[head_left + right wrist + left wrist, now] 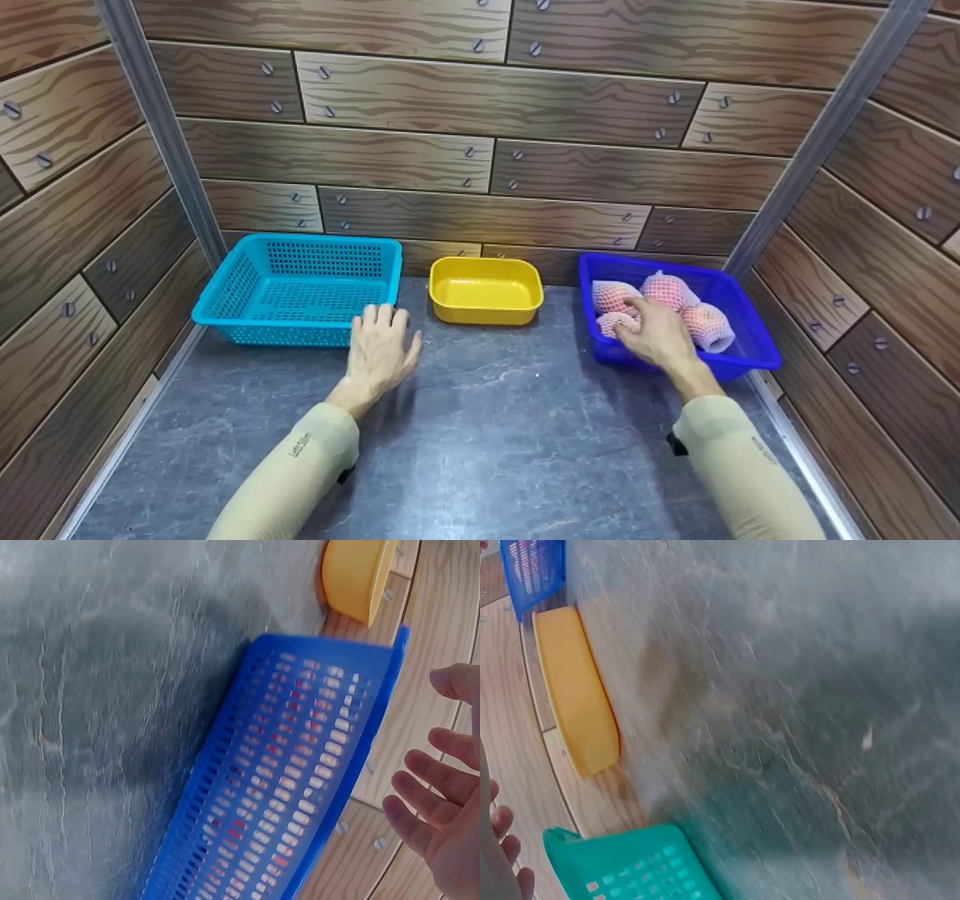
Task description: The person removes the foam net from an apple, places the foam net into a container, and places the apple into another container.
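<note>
Over the near side of a blue basket (750,339) at the right, my right hand (661,336) hovers with spread fingers. Several round, pinkish-red fruits (707,325) in white foam nets lie inside that basket, partly covered by the hand. In the right wrist view the loosely bent fingers (429,799) are above the rim, with nothing between them. My left hand (381,351), fingers extended, is by the near right corner of a teal basket (281,334) that holds nothing. Whether it touches the rim, I cannot tell.
Between the two baskets stands a small yellow tub (486,313), close to the back wall. A grey marbled tabletop (480,435) lies under everything. Wood-patterned panels (420,97) with metal corner posts (817,142) enclose the back and both sides.
</note>
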A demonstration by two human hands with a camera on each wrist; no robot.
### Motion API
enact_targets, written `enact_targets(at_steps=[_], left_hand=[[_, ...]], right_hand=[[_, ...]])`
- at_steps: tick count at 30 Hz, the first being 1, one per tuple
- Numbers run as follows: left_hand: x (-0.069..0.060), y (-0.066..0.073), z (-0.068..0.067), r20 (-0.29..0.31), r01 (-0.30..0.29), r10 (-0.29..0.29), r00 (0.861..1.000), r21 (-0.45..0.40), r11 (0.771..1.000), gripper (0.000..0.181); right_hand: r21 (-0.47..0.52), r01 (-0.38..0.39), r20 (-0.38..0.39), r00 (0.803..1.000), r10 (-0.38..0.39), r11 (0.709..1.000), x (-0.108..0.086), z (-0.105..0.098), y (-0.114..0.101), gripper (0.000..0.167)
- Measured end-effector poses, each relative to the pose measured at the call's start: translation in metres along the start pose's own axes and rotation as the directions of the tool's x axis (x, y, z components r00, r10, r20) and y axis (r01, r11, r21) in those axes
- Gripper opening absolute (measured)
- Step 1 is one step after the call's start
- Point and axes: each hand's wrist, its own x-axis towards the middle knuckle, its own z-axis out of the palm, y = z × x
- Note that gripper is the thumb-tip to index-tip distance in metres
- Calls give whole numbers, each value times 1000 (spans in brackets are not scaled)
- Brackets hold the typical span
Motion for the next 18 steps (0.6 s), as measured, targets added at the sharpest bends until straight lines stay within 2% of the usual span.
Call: enact_targets(at_steps=[3,10,18], left_hand=[[2,-5,2,-11,4,-4,1000,-1,1000,34],[4,-18,8,28,47,-47,999,0,999,35],[5,-37,12,-11,53,-52,999,23,998,35]], right_hand=[[20,-31,37,999,30,999,4,-4,9,56],[72,-105,129,987,95,992,11,-9,31,65],[111,-163,249,960,131,980,22,-8,45,79]])
